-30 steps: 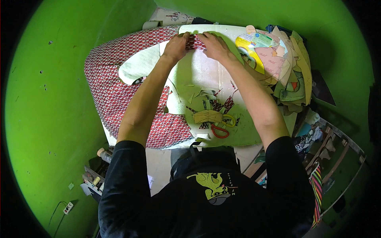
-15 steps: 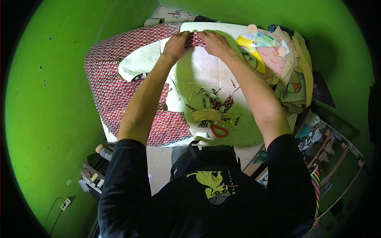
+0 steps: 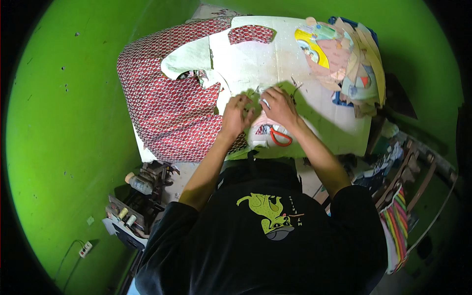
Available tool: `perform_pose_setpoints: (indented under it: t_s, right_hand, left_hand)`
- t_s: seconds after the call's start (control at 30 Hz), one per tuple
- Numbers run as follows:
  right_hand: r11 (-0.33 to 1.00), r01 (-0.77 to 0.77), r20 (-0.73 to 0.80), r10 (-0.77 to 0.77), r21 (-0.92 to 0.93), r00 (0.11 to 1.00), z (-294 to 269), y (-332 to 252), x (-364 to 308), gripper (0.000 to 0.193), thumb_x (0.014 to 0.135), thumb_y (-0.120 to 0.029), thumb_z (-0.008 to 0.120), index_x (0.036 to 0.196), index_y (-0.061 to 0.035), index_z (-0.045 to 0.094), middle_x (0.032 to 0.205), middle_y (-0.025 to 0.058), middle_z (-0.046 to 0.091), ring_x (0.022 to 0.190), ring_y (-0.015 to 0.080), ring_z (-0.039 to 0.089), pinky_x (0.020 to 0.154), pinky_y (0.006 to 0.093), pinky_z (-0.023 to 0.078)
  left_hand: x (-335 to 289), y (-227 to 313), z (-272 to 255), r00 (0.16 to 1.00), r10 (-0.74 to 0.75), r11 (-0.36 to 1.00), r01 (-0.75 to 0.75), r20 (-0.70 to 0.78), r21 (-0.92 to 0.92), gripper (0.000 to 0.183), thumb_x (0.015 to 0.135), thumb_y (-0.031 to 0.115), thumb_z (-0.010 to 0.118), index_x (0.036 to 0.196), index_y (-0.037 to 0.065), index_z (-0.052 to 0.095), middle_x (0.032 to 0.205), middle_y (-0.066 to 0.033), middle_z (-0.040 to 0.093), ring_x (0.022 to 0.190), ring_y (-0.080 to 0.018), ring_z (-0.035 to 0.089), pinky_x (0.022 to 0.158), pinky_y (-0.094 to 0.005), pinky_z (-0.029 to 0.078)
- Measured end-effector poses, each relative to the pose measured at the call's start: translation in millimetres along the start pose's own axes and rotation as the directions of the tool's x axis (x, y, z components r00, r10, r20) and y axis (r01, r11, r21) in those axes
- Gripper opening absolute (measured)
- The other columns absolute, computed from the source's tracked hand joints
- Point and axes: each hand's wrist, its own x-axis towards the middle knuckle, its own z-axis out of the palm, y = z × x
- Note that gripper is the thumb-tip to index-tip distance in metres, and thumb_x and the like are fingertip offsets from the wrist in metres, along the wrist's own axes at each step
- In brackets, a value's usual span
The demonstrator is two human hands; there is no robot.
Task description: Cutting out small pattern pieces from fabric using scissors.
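Observation:
My left hand [image 3: 237,116] hovers over the near middle of the white table board [image 3: 324,123], fingers curved and apart, with nothing seen in it. Close by on its right, my right hand [image 3: 279,106] has its fingers curled down; a small whitish bit shows at the fingertips, too unclear to name. Just below that hand lie scissors, of which a red handle loop [image 3: 281,138] shows. Fabric scraps [image 3: 261,130] lie beside the loop, partly hidden by my hands. A curved piece of red patterned fabric [image 3: 250,34] rests alone at the far side.
Red patterned fabric [image 3: 162,108] covers the board's left side, with a pale rounded piece [image 3: 189,56] on it. Paper and card patterns [image 3: 344,59] are heaped at the far right. Thread spools [image 3: 127,216] stand low on the left; a green wall [image 3: 54,132] rises beside the board.
Both hands have let go of the curved patterned piece at the far edge and come back to the scraps near me. The piece now lies flat. My view has shifted slightly.

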Motion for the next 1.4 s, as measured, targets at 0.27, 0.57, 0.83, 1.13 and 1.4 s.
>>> perform_pose_setpoints:
  t_s: [0.27, 0.57, 0.83, 1.13, 1.4]
  right_hand:
    - [0.969, -0.237, -0.026, 0.236, -0.068, 0.971, 40, -27, -95, 0.031, 0.075, -0.001, 0.070, 0.106, -0.0014, 0.067, 0.124, 0.0137, 0.059, 0.116, 0.0315, 0.055, 0.095, 0.0404, 0.048]
    - [0.949, -0.302, -0.045, 0.299, -0.092, 0.953, 39, -26, -112, 0.033, 0.075, -0.003, 0.072, 0.108, -0.0087, 0.071, 0.128, 0.0081, 0.059, 0.117, 0.0287, 0.055, 0.097, 0.0407, 0.047]
    - [0.936, -0.334, -0.137, 0.318, -0.115, 0.938, 20, 7, -147, 0.032, 0.075, -0.005, 0.074, 0.107, -0.0095, 0.072, 0.129, 0.0060, 0.059, 0.119, 0.0276, 0.053, 0.100, 0.0393, 0.045]
    - [0.898, -0.427, -0.142, 0.411, -0.111, 0.901, 7, 31, -168, 0.039, 0.073, -0.001, 0.076, 0.110, -0.0098, 0.068, 0.125, 0.0087, 0.057, 0.115, 0.0328, 0.051, 0.101, 0.0412, 0.043]
    - [0.839, -0.535, -0.227, 0.505, -0.100, 0.833, -21, 62, -199, 0.038, 0.072, -0.003, 0.078, 0.107, -0.0094, 0.066, 0.120, 0.0088, 0.058, 0.111, 0.0322, 0.053, 0.096, 0.0428, 0.040]
  left_hand:
    - [-49, -7, 22, 0.964, 0.178, 0.983, -0.183, 0.198, 0.009, 0.043, 0.076, 0.013, 0.074, 0.117, 0.002, 0.066, 0.126, -0.0167, 0.060, 0.113, -0.0358, 0.057, 0.098, -0.0420, 0.048]
    - [-87, -26, -30, 0.999, 0.035, 0.999, -0.034, -0.038, 0.031, 0.050, 0.077, 0.009, 0.075, 0.126, 0.010, 0.062, 0.123, -0.0157, 0.055, 0.116, -0.0354, 0.051, 0.102, -0.0438, 0.043]
    - [-141, -26, -29, 0.979, -0.127, 0.908, 0.050, 0.160, 0.417, 0.085, 0.072, 0.055, 0.077, 0.140, 0.014, 0.048, 0.143, -0.0136, 0.043, 0.133, -0.0348, 0.037, 0.113, -0.0539, 0.026]
    - [-129, -34, 8, 0.929, -0.109, 0.867, -0.085, 0.353, 0.492, 0.121, 0.070, 0.075, 0.065, 0.159, 0.015, 0.009, 0.165, -0.0133, 0.002, 0.151, -0.0405, -0.002, 0.115, -0.0668, 0.002]
    - [-105, -7, 35, 0.898, 0.042, 0.863, -0.254, 0.439, 0.438, 0.120, 0.070, 0.076, 0.063, 0.158, 0.012, 0.012, 0.165, -0.0099, 0.005, 0.151, -0.0385, 0.001, 0.113, -0.0702, 0.004]
